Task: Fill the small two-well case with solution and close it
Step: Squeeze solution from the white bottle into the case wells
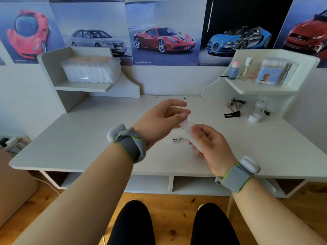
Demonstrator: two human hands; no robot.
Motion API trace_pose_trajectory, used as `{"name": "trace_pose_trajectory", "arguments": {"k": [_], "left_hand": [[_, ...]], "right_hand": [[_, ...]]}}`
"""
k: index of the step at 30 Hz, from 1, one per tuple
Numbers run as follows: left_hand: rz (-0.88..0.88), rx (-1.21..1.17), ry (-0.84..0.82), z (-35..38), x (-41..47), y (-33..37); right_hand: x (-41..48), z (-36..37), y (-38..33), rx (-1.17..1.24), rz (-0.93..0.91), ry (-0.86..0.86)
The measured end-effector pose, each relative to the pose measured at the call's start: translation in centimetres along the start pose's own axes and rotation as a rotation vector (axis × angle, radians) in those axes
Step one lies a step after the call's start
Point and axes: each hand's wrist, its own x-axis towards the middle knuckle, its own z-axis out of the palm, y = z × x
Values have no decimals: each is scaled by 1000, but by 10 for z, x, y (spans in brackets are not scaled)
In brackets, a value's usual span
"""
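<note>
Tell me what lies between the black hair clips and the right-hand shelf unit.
In the head view, an upside-down clear bottle stands between the black hair clips and the shelf unit.

Matt white laminate desk [88, 142], translucent smooth plastic bottle [190, 131], grey cloth wristbands [131, 144], glossy paper posters [164, 32]

case [177, 139]: two wells, on desk | bottle [189, 133]: translucent, tilted, held

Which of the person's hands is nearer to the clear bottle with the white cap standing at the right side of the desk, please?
The right hand. It is nearer the clear bottle, holding a small white bottle mid-desk, left of it and closer to the person. The left hand is farther left.
</note>
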Motion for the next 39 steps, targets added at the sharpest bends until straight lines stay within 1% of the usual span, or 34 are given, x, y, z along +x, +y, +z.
{"name": "trace_pose_trajectory", "arguments": {"k": [1,2,5,8,11,14,20,23,25,27,29,31,32,33,35,39], "left_hand": [[19,-58,-19,0,-1,0],[40,-61,-23,0,-2,-1],[90,-10,4,-1,-4,-4],[93,38,66,-1,-2,-6],[82,186,156,2,0,-8],[83,260,204,6,2,-11],[116,573,216,16,5,-9],[139,653,264,17,7,-8],[140,626,289,16,6,-8],[137,545,274,16,4,-10],[106,327,211,17,0,-14],[71,10,122,16,-4,-17],[68,-105,96,16,-5,-18],[73,-170,86,15,-6,-17],[102,-187,86,14,-7,-17],[142,-68,135,13,-5,-18]], "right_hand": [[1,0,0,10,6,10],[1,1,0,14,11,19],[2,2,1,16,13,28],[2,2,1,22,11,30],[1,2,1,17,2,22],[1,2,1,7,5,7],[0,1,0,-32,8,4],[-1,0,0,-53,7,0],[-1,1,-1,-46,8,-4],[0,1,-1,-17,16,0],[0,0,-1,8,24,3],[0,0,-1,30,28,3],[1,0,-1,45,30,5],[1,0,0,59,34,8],[1,-1,0,75,44,17],[2,-1,0,89,50,31]]}}
